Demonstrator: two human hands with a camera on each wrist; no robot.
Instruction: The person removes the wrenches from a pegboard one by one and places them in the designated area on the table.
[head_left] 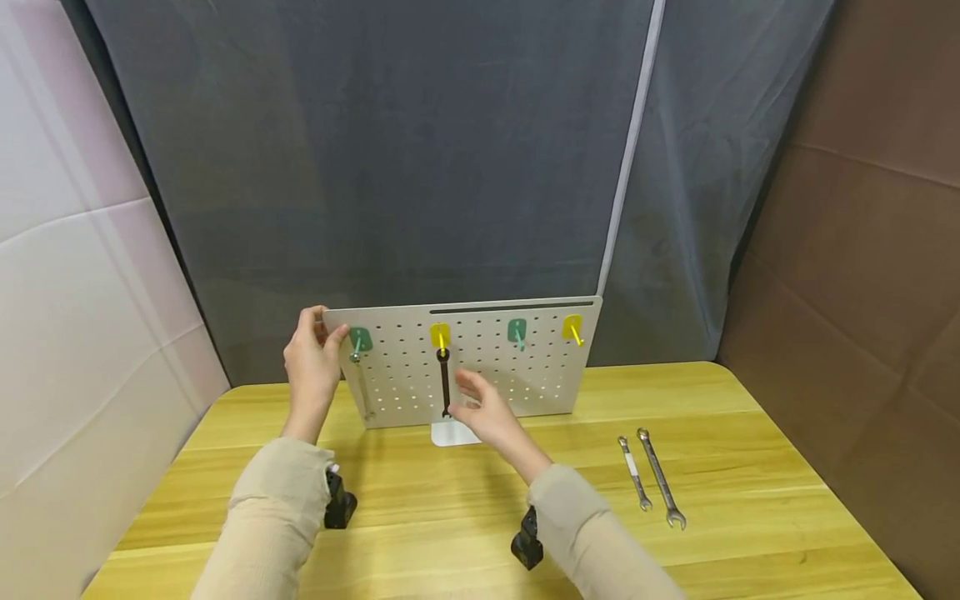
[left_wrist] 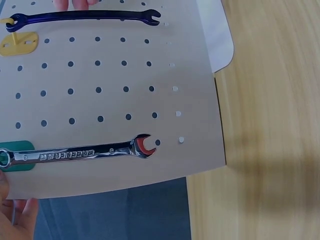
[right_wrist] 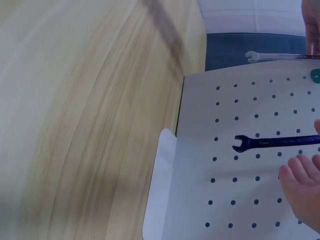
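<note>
My left hand [head_left: 311, 362] grips the upper left corner of a white pegboard [head_left: 405, 371], thumb in front and fingers behind. A silver combination wrench [left_wrist: 85, 152] hangs by its ring end from the green hook [head_left: 360, 340] beside that thumb. From the left yellow hook [head_left: 440, 335] hangs a dark combination wrench [head_left: 446, 383], open end down. My right hand [head_left: 487, 412] is just right of the dark wrench, fingers loosely bent and holding nothing. In the right wrist view, its fingertips [right_wrist: 286, 175] are close beside the wrench's shank.
Another green hook [head_left: 517, 333] and a yellow hook [head_left: 573, 328] sit bare on the board's right half. Two silver wrenches, a short one [head_left: 634, 475] and a longer one [head_left: 662, 479], lie on the wooden table [head_left: 420, 533] at right. A white foot [head_left: 452, 433] supports the board.
</note>
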